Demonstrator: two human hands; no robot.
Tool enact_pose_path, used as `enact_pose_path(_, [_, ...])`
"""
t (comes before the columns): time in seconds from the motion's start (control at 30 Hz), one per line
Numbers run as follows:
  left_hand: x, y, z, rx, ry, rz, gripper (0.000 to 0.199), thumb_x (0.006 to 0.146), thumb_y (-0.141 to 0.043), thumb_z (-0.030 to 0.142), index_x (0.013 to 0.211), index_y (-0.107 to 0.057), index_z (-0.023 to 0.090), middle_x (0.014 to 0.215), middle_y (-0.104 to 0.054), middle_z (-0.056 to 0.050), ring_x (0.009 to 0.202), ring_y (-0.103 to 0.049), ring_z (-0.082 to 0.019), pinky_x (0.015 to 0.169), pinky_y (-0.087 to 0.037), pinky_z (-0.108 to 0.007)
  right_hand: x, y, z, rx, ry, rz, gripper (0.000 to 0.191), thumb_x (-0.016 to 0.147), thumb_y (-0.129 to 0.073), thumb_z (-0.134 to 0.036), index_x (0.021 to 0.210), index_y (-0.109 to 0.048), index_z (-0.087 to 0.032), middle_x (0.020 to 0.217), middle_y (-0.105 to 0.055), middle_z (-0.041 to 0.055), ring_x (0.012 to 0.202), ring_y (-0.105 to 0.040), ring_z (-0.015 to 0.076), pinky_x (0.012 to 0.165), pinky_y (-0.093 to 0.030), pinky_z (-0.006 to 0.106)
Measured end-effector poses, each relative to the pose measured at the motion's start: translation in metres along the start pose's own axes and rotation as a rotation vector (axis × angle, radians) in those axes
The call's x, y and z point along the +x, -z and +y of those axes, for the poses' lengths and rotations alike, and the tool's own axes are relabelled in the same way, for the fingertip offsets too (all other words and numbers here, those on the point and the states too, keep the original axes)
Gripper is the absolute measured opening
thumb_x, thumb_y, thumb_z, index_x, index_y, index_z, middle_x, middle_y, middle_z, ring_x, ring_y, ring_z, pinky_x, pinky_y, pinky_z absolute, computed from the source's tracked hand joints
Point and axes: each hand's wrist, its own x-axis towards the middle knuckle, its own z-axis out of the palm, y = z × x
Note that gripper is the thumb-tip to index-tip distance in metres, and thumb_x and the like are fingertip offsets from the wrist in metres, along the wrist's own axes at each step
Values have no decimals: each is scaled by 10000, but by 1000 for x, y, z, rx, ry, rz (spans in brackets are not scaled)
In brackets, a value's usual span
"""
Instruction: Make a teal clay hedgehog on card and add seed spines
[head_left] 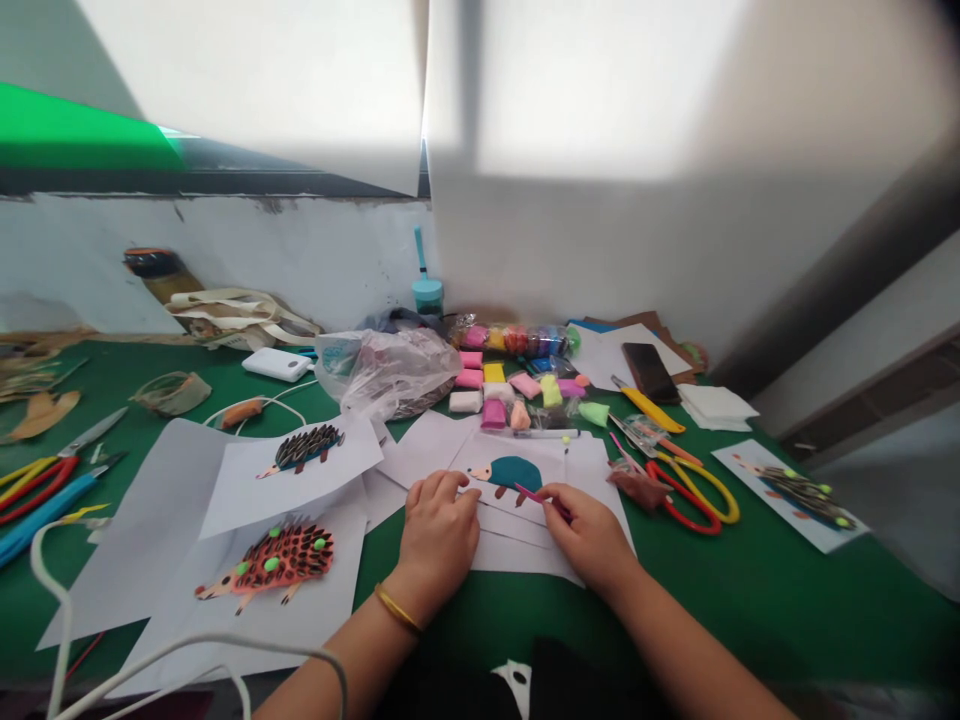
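- Pale wall (337, 250) stands behind a green-topped bench (750, 590) that is strewn with paper and craft supplies.
- Crumpled clear plastic bag (390, 370) lies toward the back, its contents hard to make out.
- Pink clay-like hedgehog (281, 555), on a white sheet at the left, has dark spines and green dots; it looks complete.
- Spiny hedgehog on a narrow white card (795, 490), at the far right, also bears long dull spines and green dots, so it seems complete too.
- Left hand (441, 525) rests palm down on the papers, fingers loosely bent and apparently grasping nothing.
- Right hand (585, 525) has its grip pinched around a slim magenta tool (529, 493), whose tip is at the lower edge of the plain blue hedgehog.
- Dark-spined blue hedgehog (307, 447), on the upper left sheet, has its spines but no green dots that I can see.
- Plain blue hedgehog (514, 472) lies on white paper between and just beyond the hands. Body, peach face and brown feet are in place; judged against the others, spines and dots are what it lacks.
- Small bright clay packets (493, 414) sit behind it, several colours within reach.
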Motion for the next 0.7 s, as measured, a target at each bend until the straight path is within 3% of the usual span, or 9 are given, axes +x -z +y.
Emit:
enact_pose_path(0.4, [0,-3,-1,22,-107,7,224,845,-599,160,1011,-686,283,1169,-635,-41,1121,-521,-246,957,-346,-441,0,-1,2,40,1,15,254,898,-471,-315,996,-691,-236,806,-681,10,728,-618,171,670,-469,267])
enact_pose_path(0.7, [2,-5,10,-1,-143,-33,357,847,-569,146,1178,-622,268,1264,-594,-59,1194,-487,-255,1016,-327,-451,1,-2,5,-15,5,78,284,895,-452,-317,1039,-679,-227,947,-714,44,822,-656,194,740,-505,297])
